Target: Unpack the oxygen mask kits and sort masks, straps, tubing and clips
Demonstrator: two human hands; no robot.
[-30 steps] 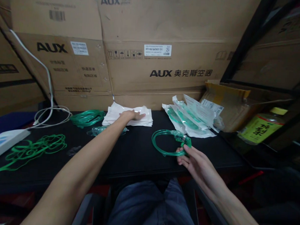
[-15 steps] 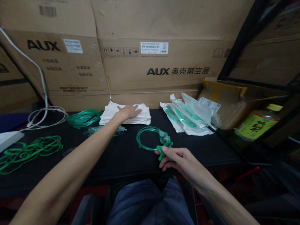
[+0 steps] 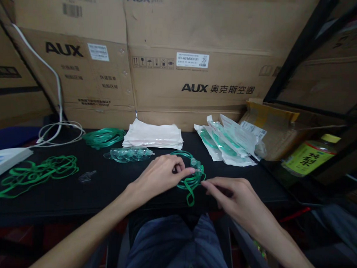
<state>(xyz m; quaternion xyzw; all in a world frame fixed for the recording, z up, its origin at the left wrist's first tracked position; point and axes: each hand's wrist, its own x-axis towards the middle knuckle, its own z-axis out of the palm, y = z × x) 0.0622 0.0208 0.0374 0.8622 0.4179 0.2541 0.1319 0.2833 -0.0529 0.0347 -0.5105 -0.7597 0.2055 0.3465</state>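
Note:
A coil of green tubing with a clear mask piece (image 3: 192, 174) lies near the front edge of the black table (image 3: 112, 190). My left hand (image 3: 162, 176) pinches the coil from the left, fingers closed on it. My right hand (image 3: 237, 198) pinches the same coil from the right, where a green strap hangs down. A stack of white flat pouches (image 3: 153, 135) lies behind the hands, apart from both.
Clear masks (image 3: 128, 153), a green tubing bundle (image 3: 104, 137) and loose green straps (image 3: 39, 170) lie at left. Sealed packs (image 3: 228, 141) lie at right beside an open carton (image 3: 272, 129) and a bottle (image 3: 308, 156). Cardboard boxes (image 3: 199, 52) wall the back. A white cable (image 3: 58, 126) lies back left.
My left hand left the white pouch stack and came back to grip the green coil. My right hand drew the coil left and nearer the table's front edge.

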